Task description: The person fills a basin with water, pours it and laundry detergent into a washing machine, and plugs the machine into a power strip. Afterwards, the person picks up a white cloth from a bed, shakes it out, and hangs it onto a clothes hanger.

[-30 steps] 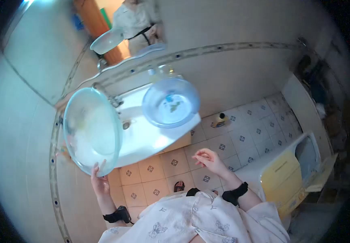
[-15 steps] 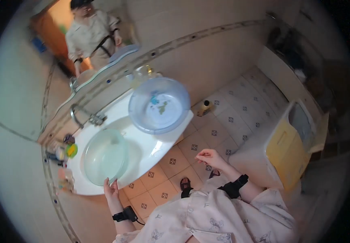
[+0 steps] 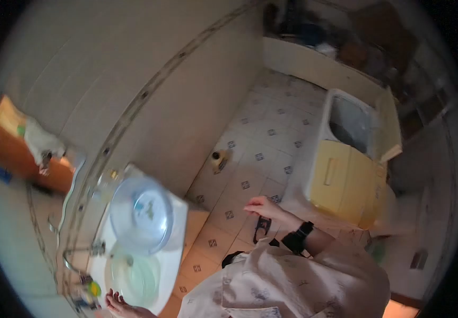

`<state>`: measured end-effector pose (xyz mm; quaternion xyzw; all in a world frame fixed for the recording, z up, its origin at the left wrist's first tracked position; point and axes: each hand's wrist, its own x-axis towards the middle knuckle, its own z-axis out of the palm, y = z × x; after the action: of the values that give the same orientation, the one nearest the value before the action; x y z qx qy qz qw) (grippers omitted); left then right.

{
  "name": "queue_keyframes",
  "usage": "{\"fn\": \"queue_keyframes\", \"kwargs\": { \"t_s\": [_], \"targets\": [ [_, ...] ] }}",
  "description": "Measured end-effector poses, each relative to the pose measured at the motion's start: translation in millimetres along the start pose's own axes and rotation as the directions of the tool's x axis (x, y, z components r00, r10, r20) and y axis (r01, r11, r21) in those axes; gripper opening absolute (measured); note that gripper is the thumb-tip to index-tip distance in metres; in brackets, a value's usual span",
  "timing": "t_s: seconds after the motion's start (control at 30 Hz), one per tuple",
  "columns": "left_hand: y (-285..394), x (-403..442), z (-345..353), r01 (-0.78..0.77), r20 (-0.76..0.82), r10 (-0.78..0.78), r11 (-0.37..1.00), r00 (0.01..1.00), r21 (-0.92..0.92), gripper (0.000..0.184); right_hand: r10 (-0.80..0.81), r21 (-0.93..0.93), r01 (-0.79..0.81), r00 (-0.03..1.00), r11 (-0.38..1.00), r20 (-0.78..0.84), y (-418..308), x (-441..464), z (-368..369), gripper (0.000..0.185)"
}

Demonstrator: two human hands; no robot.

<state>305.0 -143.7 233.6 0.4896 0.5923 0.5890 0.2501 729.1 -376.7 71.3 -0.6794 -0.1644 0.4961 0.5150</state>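
Observation:
A translucent greenish basin [image 3: 146, 278] sits in the white sink [image 3: 173, 241] at the lower left. Beside it, a bluish round basin [image 3: 160, 222] with small blue and green marks on its bottom rests on the sink's far end. My left hand [image 3: 120, 306] is by the near edge of the greenish basin, its fingers apart and nothing in them. Over the floor, my right hand [image 3: 260, 206] hangs with its fingers bent loosely together; whether anything is between them does not show.
A yellow and white washing machine [image 3: 340, 183] with one lid raised stands at the right. A bottle [image 3: 218, 159] is on the tiled floor [image 3: 246, 185]. The faucet [image 3: 72, 259], a mirror [image 3: 72, 164] and small toiletries [image 3: 92, 289] line the left wall.
The view has swung right towards the washing machine. The greenish basin, tilted up at my left hand a second ago, now sits in the sink. My left hand has come off its rim.

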Motion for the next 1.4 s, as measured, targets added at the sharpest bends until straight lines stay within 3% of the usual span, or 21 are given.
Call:
{"fn": "queue_keyframes", "kwargs": {
  "t_s": [0.03, 0.13, 0.17, 0.2, 0.23, 0.3, 0.37, 0.4, 0.47, 0.5, 0.57, 0.63, 0.67, 0.73, 0.83, 0.9, 1.03, 1.17, 1.23, 1.4],
  "targets": [
    [41.4, -26.1, 34.3, -0.14, 0.181, 0.156, 0.985, 0.971, -0.1, 0.026, -0.034, -0.001, 0.034, 0.999, 0.999, -0.007, 2.4, 13.2, -13.6, 0.021],
    [96.1, -81.8, 141.3, -0.027, 0.629, 0.15, 0.979, 0.763, -0.201, 0.02, -0.145, 0.014, 0.146, 0.987, 0.989, -0.061, -24.6, 22.6, -53.0, 0.02],
    [100.6, -102.4, 178.8, 0.014, 0.735, 0.173, 0.971, 0.656, -0.24, 0.019, -0.218, 0.011, 0.22, 0.974, 0.976, -0.067, -34.6, 22.1, -69.5, 0.019],
    [100.0, -119.6, 213.6, 0.187, 0.836, 0.084, 0.958, 0.543, -0.218, 0.014, -0.294, 0.031, 0.298, 0.95, 0.954, -0.102, -30.6, 29.3, -87.1, 0.018],
    [102.3, -138.3, 246.7, 0.224, 0.887, 0.067, 0.956, 0.457, -0.188, 0.012, -0.297, 0.046, 0.306, 0.945, 0.951, -0.139, -27.1, 33.3, -102.9, 0.018],
    [110.8, -172.8, 306.0, 0.339, 0.956, 0.032, 0.931, 0.291, -0.134, 0.009, -0.21, 0.281, 0.267, 0.953, 0.922, -0.219, -17.3, 29.1, -132.8, 0.017],
    [126.9, -205.0, 361.3, 0.366, 0.997, 0.009, 0.93, 0.076, -0.037, 0.01, -0.186, 0.305, 0.284, 0.931, 0.909, -0.313, -13.3, 16.9, -160.9, 0.018],
    [131.5, -219.9, 388.4, 0.361, 0.999, 0.017, 0.932, 0.039, -0.03, 0.01, -0.172, 0.313, 0.296, 0.913, 0.902, -0.37, -12.7, 11.3, -174.7, 0.019],
    [138.3, -249.7, 441.5, 0.286, 0.979, 0.047, 0.958, -0.198, 0.011, 0.012, -0.189, 0.238, 0.33, 0.863, 0.914, -0.468, -3.5, -0.6, -197.5, 0.016],
    [143.5, -265.3, 467.4, 0.28, 0.971, 0.054, 0.96, -0.232, 0.014, 0.012, -0.218, 0.151, 0.344, 0.82, 0.927, -0.529, -2.0, -1.3, -209.2, 0.013],
    [149.9, -296.1, 520.7, 0.125, 0.928, 0.0, 0.991, -0.374, 0.051, 0.013, -0.11, 0.204, 0.271, 0.814, 0.941, -0.571, -17.4, -6.9, -232.4, 0.018],
    [130.9, -316.8, 585.9, 0.112, 0.872, -0.002, 0.992, -0.489, 0.065, 0.014, 0.06, 0.336, 0.225, 0.747, 0.915, -0.663, -16.4, -21.4, -242.6, 0.022],
    [126.8, -326.8, 618.0, 0.064, 0.849, -0.01, 0.997, -0.529, 0.051, 0.016, 0.094, 0.368, 0.237, 0.716, 0.899, -0.691, -11.4, -18.9, -245.9, 0.022],
    [122.0, -359.0, 687.9, 0.002, 0.784, -0.024, 0.999, -0.62, 0.032, 0.018, 0.144, 0.417, 0.43, 0.538, 0.801, -0.831, -5.8, -17.7, -253.8, 0.021],
    [126.0, -386.3, 764.7, -0.092, 0.711, -0.107, 0.994, -0.695, 0.059, 0.015, 0.269, 0.451, 0.462, 0.407, 0.764, -0.873, -12.1, -9.5, -253.2, 0.021],
    [148.5, -412.1, 804.3, -0.121, 0.639, -0.082, 0.993, -0.765, -0.017, 0.015, 0.341, 0.479, 0.468, 0.351, 0.743, -0.872, -27.9, -4.7, -255.5, 0.021],
    [181.1, -459.5, 863.2, -0.145, 0.518, -0.058, 0.981, -0.853, -0.128, 0.015, 0.501, 0.564, 0.464, 0.265, 0.683, -0.824, -49.2, 23.2, -271.9, 0.021],
    [191.6, -505.0, 905.1, -0.2, 0.435, -0.117, 0.968, -0.893, -0.149, 0.014, 0.553, 0.583, 0.497, 0.225, 0.643, -0.802, -74.9, 46.1, -310.0, 0.02],
    [199.2, -531.1, 917.7, -0.213, 0.389, -0.132, 0.961, -0.912, -0.174, 0.014, 0.537, 0.574, 0.471, 0.226, 0.67, -0.813, -71.2, 57.8, -335.9, 0.019],
    [222.4, -588.9, 968.8, -0.199, 0.38, -0.084, 0.94, -0.921, -0.276, 0.015, 0.435, 0.424, 0.602, 0.138, 0.676, -0.89, -38.2, 97.3, -421.8, 0.017]
  ]
}}
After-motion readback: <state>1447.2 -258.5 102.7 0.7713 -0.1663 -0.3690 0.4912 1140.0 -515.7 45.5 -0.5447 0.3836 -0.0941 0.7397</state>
